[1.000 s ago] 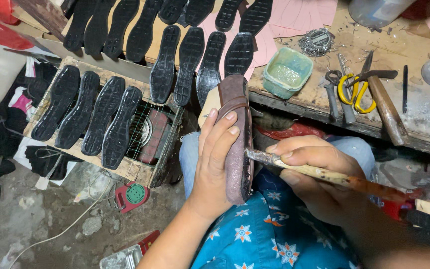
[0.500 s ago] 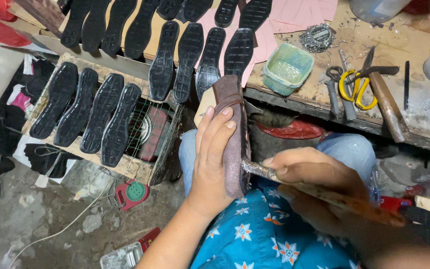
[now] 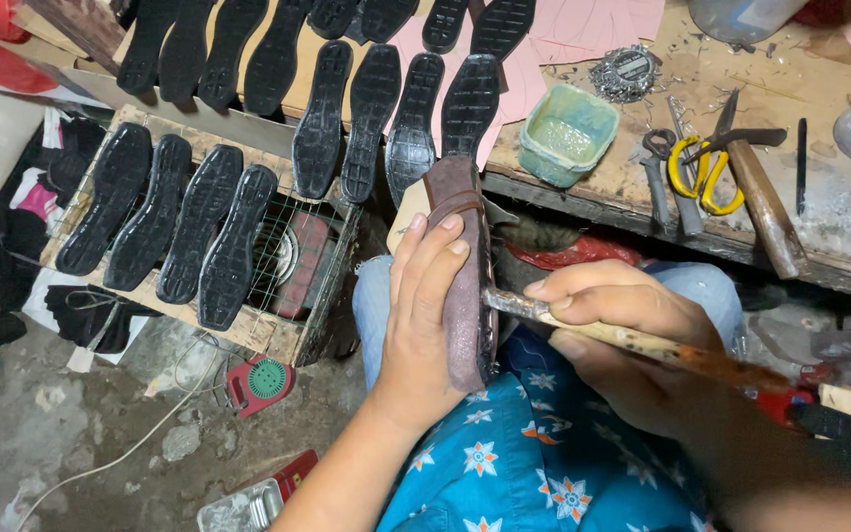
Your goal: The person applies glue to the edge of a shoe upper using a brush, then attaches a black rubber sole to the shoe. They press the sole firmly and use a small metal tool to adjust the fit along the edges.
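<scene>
Left hand (image 3: 424, 325): wrapped around a brown shoe sole (image 3: 465, 276), fingers lying flat along one face, thumb hidden behind; sole held on edge over the lap.
Right hand (image 3: 622, 340): closed on a long brush handle (image 3: 642, 342), stained orange-red toward the rear; front end of the brush touching the sole's far face, just right of the left fingers.
Doing the step well, as a judgement: steady the sole with the left fingers kept off the coated face; draw even strokes along the length, reaching the edges; avoid drips onto the blue flowered cloth (image 3: 534, 463) below.
Look of the sole: slim, dull brown, worn and rough along the rim, a band crossing near the upper end.
Beyond the hands: pale green tub (image 3: 567, 134) on the counter (image 3: 839, 227); yellow-handled scissors (image 3: 703, 172) and hammer (image 3: 762, 202) right of it; black soles (image 3: 199, 236) on a wire rack to the left.
</scene>
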